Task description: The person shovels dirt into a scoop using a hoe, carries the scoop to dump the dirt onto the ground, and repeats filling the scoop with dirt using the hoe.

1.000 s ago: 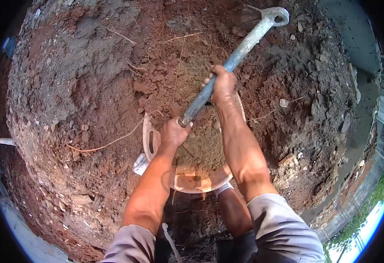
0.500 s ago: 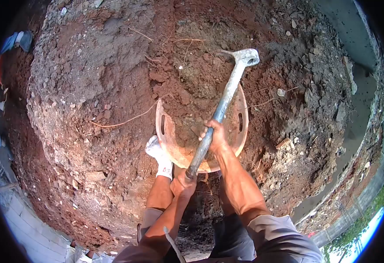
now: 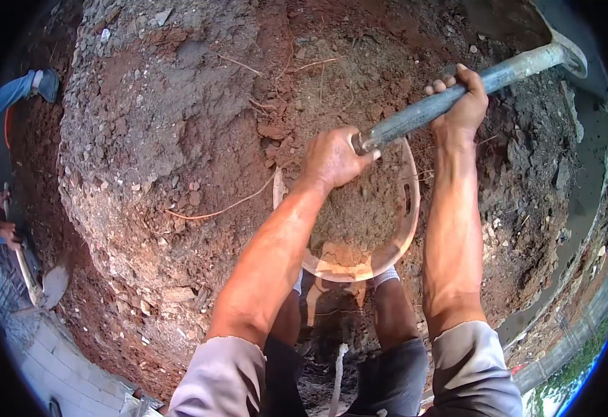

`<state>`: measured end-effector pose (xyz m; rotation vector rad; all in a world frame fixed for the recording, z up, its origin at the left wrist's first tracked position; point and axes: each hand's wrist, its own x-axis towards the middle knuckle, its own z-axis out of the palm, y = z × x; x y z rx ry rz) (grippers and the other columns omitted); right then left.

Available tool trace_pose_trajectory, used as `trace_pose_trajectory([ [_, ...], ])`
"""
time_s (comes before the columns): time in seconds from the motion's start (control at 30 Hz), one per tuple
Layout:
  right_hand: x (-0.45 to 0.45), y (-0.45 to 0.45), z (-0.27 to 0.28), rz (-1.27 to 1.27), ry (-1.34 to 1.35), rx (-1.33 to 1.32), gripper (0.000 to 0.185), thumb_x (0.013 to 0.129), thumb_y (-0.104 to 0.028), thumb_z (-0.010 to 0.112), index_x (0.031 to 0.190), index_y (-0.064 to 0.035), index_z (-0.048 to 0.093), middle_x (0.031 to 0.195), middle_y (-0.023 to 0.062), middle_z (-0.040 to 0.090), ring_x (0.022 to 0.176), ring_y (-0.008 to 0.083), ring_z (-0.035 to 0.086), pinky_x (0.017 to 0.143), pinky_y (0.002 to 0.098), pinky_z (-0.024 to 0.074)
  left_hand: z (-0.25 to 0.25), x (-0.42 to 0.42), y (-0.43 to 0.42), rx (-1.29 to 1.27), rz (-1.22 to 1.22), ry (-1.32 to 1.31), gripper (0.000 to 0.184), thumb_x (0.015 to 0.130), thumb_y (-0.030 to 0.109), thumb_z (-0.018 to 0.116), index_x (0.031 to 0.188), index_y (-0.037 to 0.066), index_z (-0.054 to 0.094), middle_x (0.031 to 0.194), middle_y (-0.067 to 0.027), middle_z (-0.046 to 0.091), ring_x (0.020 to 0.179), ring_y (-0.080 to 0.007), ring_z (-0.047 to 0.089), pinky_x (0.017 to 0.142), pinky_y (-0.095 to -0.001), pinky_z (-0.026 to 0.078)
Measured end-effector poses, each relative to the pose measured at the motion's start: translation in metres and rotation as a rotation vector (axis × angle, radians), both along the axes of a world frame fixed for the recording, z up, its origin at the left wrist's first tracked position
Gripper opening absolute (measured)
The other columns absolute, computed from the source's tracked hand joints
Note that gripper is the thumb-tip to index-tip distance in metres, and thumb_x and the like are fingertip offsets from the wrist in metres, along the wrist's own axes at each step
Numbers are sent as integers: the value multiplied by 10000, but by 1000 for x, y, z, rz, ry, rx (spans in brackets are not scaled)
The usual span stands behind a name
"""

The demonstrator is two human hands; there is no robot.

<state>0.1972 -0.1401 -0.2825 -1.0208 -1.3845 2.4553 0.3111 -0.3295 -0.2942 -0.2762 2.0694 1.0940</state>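
My left hand (image 3: 335,158) is closed round the butt end of a hoe's long handle, near the middle of the view. Farther up the handle, my right hand (image 3: 461,105) grips it with fingers wrapped round. The hoe (image 3: 415,117) is raised and slants up to the right, its metal head at the upper right, with the blade seen nearly edge-on. Below my hands, a U-shaped, soil-stained scoop pan (image 3: 411,226) with slot handles lies on the ground by my feet, open side away from me. Soil lies in it; my left arm hides part of its left side.
A bank of reddish soil and stones (image 3: 130,139) rises ahead, with thin roots (image 3: 213,210) sticking out. At the far left, a person's hands hold a shovel (image 3: 55,286); another person's leg (image 3: 18,94) shows above. A grey wet channel (image 3: 550,274) runs along the right.
Both hands have lifted the hoe, swinging its head up and to the right, away from above the pan. At the far left, the shovel and its holder's hands have come into view.
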Motion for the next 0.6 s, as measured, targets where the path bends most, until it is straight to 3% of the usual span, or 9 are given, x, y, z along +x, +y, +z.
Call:
trace_pose_trajectory([
  [0.07, 15, -72, -68, 33, -200, -102, 153, 849, -134, 533, 954, -27, 501, 647, 38, 478, 520, 149, 499, 493, 343, 494, -10, -1, -55, -217, -27, -23, 341, 749, 415, 760, 880, 110, 684, 794, -94, 701, 769, -257, 688, 732, -394, 522],
  [0.13, 60, -145, -136, 265, -575, -192, 169, 832, -168, 537, 948, -52, 496, 611, 16, 457, 458, 156, 468, 453, 361, 474, -19, 63, -94, -466, 6, -251, 320, 764, 384, 728, 912, 102, 689, 821, -127, 703, 835, -294, 685, 774, -417, 519],
  [0.2, 106, -163, -154, 169, -560, -434, 182, 808, -225, 562, 913, -94, 490, 597, 16, 453, 461, 171, 479, 445, 367, 457, -14, 88, -124, -561, -108, -240, 275, 763, 314, 704, 937, 102, 696, 854, -178, 697, 861, -339, 679, 799, -449, 519],
  [0.3, 147, -152, -145, 194, -596, -497, 191, 785, -260, 574, 887, -128, 481, 599, 23, 462, 459, 182, 483, 442, 383, 446, 15, 122, -110, -548, -145, -331, 285, 755, 264, 690, 981, 91, 680, 879, -218, 687, 865, -381, 669, 801, -471, 520],
  [0.4, 148, -147, -118, 315, -688, -474, 196, 779, -267, 578, 895, -139, 487, 593, 23, 461, 465, 184, 484, 452, 397, 452, 49, 133, -95, -539, -78, -319, 374, 757, 246, 695, 1022, -3, 607, 873, -264, 671, 863, -409, 664, 778, -484, 523],
  [0.6, 179, -111, -81, 324, -673, -632, 122, 783, -246, 563, 840, -157, 502, 574, -12, 452, 471, 143, 469, 464, 351, 442, 93, 167, -54, -496, -136, -377, 381, 754, 237, 684, 1037, 1, 585, 840, -261, 667, 842, -419, 657, 794, -497, 511],
])
